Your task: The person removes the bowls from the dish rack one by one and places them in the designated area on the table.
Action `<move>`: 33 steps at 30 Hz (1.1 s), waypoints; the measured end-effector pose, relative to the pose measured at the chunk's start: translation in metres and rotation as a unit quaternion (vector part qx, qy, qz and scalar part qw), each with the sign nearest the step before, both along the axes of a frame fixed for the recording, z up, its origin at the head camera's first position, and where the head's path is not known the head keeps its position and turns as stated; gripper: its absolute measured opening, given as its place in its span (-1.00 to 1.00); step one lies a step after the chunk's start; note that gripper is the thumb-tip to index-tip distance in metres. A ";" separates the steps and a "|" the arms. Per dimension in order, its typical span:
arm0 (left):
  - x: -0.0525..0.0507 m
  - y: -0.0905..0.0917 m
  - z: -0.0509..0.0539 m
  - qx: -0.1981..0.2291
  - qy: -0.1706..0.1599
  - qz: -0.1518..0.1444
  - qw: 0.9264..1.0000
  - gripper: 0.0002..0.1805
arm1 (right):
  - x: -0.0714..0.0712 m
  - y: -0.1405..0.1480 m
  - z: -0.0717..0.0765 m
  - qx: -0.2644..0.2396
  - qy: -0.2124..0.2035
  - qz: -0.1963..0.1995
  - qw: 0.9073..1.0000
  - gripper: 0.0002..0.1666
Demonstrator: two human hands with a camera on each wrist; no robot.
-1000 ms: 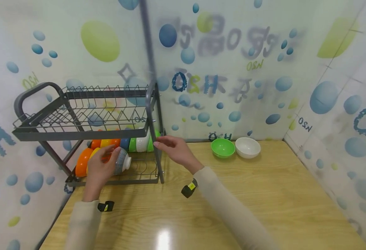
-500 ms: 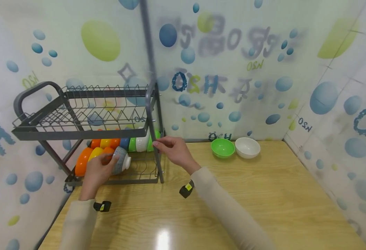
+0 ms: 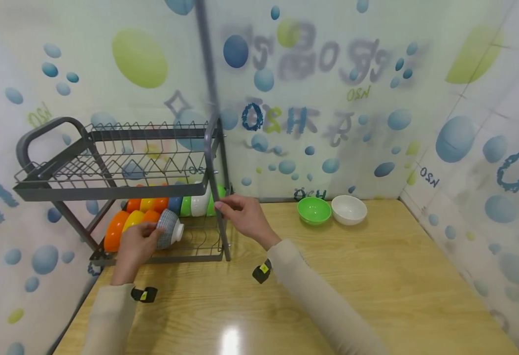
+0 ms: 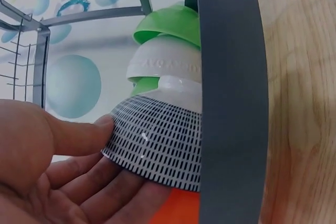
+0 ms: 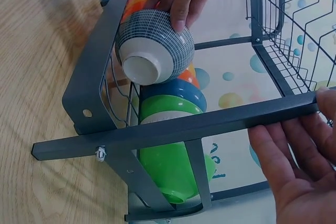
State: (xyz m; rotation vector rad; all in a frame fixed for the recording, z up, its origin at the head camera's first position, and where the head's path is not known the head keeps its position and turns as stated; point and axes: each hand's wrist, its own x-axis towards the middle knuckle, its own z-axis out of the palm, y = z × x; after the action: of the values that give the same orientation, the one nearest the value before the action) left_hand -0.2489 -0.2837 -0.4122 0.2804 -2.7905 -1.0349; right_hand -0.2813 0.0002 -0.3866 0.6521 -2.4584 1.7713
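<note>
My left hand (image 3: 137, 244) holds the rim of a blue-and-white patterned bowl (image 3: 167, 229) on the lower shelf of the grey dish rack (image 3: 113, 193). In the left wrist view the thumb lies on one side of the patterned bowl (image 4: 157, 135) and the fingers are under its edge. Its white foot faces right in the head view. My right hand (image 3: 247, 218) grips the rack's right front post; in the right wrist view, thumb and fingers of that hand (image 5: 302, 156) are on either side of the post (image 5: 220, 124).
Orange (image 3: 115, 230) and yellow bowls stand left of the patterned bowl. Behind is a row of orange, yellow, blue, green and white bowls. The rack's upper wire shelf is overhead. A green bowl (image 3: 314, 211) and a white bowl (image 3: 349, 210) sit on the wooden table (image 3: 352, 276).
My left hand's fingers have shifted slightly lower on the patterned bowl, which stays in nearly the same place. The right hand remains at the post. The head view has shifted slightly.
</note>
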 end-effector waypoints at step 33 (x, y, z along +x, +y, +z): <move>0.008 0.024 -0.003 0.046 0.088 0.062 0.993 -0.66 | 0.000 -0.002 -0.002 0.013 0.015 -0.009 1.000 -0.66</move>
State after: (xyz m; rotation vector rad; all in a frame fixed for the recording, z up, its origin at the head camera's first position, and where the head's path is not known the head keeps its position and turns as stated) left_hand -0.2409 -0.2598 -0.4152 0.3497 -2.5396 -1.1028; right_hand -0.2817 -0.0023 -0.3884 0.6499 -2.4637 1.7141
